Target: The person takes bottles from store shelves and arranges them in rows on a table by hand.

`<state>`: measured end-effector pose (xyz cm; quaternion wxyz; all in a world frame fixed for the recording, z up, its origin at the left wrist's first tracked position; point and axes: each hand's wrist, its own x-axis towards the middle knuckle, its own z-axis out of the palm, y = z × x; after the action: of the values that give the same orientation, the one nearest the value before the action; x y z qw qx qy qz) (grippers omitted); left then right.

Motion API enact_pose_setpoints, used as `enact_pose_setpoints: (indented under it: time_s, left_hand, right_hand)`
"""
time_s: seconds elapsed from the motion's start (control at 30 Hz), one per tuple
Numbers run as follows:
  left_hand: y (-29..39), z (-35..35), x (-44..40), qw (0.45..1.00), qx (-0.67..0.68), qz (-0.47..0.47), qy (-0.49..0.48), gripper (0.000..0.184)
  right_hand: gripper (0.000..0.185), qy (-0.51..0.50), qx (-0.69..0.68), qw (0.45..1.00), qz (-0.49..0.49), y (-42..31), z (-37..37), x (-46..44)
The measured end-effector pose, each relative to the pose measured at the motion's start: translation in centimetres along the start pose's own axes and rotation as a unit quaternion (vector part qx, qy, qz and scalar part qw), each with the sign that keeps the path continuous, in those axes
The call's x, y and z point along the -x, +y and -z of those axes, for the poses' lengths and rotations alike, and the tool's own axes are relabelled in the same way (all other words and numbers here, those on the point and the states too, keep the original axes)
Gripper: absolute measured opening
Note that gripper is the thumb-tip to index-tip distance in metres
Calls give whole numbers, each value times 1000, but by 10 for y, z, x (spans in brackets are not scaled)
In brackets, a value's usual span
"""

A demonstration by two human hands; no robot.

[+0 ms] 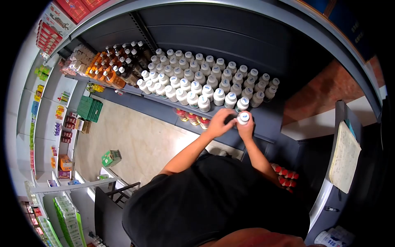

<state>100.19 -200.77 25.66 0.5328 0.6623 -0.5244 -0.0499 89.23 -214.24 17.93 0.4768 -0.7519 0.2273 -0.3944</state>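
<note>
My right hand (246, 128) is wrapped round a white bottle (243, 118) with blue print on its cap, held upright just in front of the shelf. Beside it, my left hand (222, 122) has its thumb and fingers curved apart, close to the bottle's left side. Its fingertips are slightly blurred, and whether they touch the bottle is unclear. Several rows of matching white bottles (204, 103) stand on the dark grey shelf (269, 131) right behind my hands.
Orange and dark bottles (116, 78) stand further left on the shelf. Red-topped items (192, 118) sit below it. A green crate (89, 109) and green box (111, 158) are on the floor. At right, a notebook (345, 158) lies on a counter.
</note>
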Motion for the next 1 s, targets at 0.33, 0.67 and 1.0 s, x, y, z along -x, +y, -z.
enact_pose_setpoints:
  time_s: [0.33, 0.67, 1.0]
  left_hand:
    - [-5, -43, -11, 995, -28, 1, -96, 28]
    - [-12, -6, 53, 994, -92, 58, -18, 31]
    - [-65, 58, 221, 956, -59, 243, -154, 34]
  right_hand:
    - [44, -32, 121, 991, 35, 37, -6, 13]
    - [37, -65, 117, 978, 163, 5, -29, 14]
    - [45, -404, 88, 894, 175, 5, -100, 132]
